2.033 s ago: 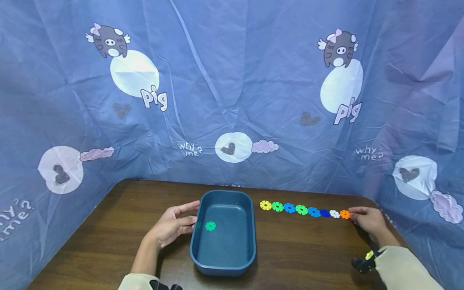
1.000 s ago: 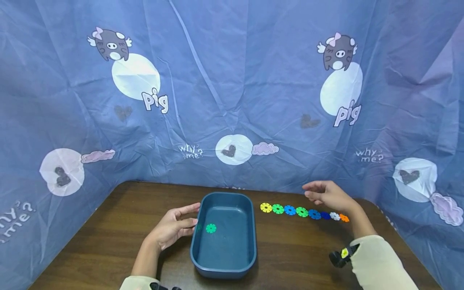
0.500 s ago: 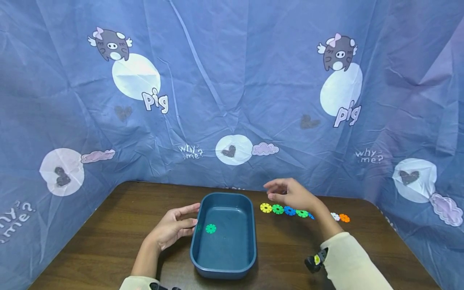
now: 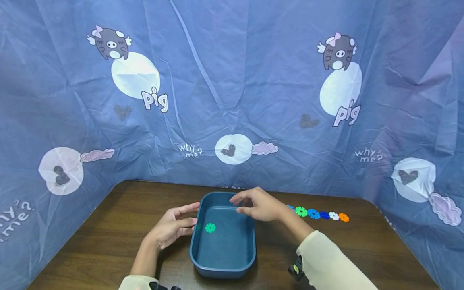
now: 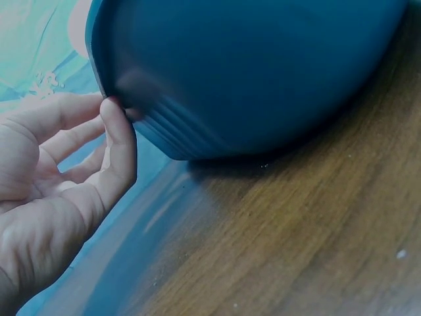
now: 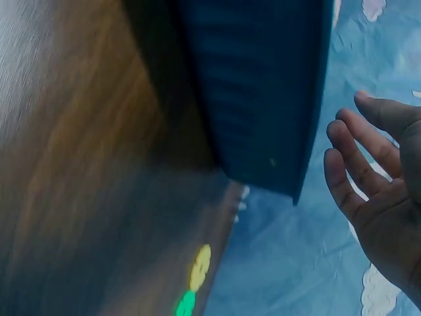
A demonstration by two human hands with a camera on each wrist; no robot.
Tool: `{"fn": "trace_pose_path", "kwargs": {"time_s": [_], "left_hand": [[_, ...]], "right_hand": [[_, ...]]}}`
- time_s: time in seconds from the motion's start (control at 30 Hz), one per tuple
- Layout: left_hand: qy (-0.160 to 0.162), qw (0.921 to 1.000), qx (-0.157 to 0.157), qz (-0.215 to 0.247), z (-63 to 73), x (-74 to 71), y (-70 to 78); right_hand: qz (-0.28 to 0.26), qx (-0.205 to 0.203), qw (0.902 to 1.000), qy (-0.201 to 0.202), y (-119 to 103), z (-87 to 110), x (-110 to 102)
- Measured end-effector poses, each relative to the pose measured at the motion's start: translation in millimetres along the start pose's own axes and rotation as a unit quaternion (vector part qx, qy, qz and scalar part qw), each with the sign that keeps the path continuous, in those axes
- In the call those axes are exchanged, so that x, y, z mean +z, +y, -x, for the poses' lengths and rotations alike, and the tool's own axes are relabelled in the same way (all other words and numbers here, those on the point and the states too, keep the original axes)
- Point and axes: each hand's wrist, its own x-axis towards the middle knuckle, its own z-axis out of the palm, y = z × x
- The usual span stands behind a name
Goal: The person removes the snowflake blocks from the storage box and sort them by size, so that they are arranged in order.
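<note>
A dark blue-green plastic bin (image 4: 222, 271) stands on the table, with one green notched disc (image 4: 210, 228) inside near its left wall. My left hand (image 4: 175, 226) touches the bin's left outer side with its fingertips and thumb, as the left wrist view also shows. Over the bin's far right corner hovers my right hand (image 4: 259, 205), fingers loosely bent and nothing between them. A row of notched discs runs to the right: green (image 4: 301, 211), blue (image 4: 313, 214), dark blue (image 4: 324, 215), white (image 4: 334, 216) and orange (image 4: 344, 217). The right wrist view shows a yellow disc (image 6: 200, 267), hidden in the head view.
The brown wooden table (image 4: 108, 237) has rounded far corners. A blue cloth (image 4: 232, 80) printed with pigs and hearts hangs behind it and along both sides. A small black device (image 4: 296, 269) sits at my right cuff.
My right hand has let go of the orange disc at the row's right end. It has moved left above the discs to the bin. My left hand stays at the bin's side.
</note>
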Motion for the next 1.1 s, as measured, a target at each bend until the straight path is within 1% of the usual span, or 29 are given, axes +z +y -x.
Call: {"fn": "trace_pose_path", "kwargs": {"time_s": [0.2, 0.4, 0.57, 0.77, 0.87, 0.97, 1.1], "left_hand": [[-0.001, 1.0000, -0.002, 0.002, 0.3, 0.4, -0.3], [-0.008, 1.0000, 0.003, 0.002, 1.3, -0.2, 0.0], [-0.006, 1.0000, -0.006, 0.002, 0.5, -0.1, 0.8], [-0.012, 0.9999, -0.005, 0.007, -0.3, -0.4, 1.6], [-0.009, 0.9999, -0.008, 0.007, 0.6, -0.7, 1.9], [-0.011, 0.9999, -0.007, 0.003, 1.6, -1.0, 2.5], [-0.012, 0.9999, -0.006, 0.003, 1.5, -1.4, 2.6]], "right_hand": [[0.002, -0.007, 0.9998, -0.020, -8.3, -12.4, 18.2], [0.013, -0.014, 0.9981, -0.059, -10.3, -24.9, 38.0], [0.041, -0.005, 0.9953, -0.088, -9.9, -31.6, 52.4], [0.069, 0.002, 0.9914, -0.111, -8.7, -41.4, 67.5], [0.084, 0.006, 0.9886, -0.124, -9.9, -46.7, 72.8], [0.098, 0.016, 0.9864, -0.131, -11.3, -51.1, 76.1], [0.106, 0.034, 0.9854, -0.129, -11.4, -55.5, 78.3]]}}
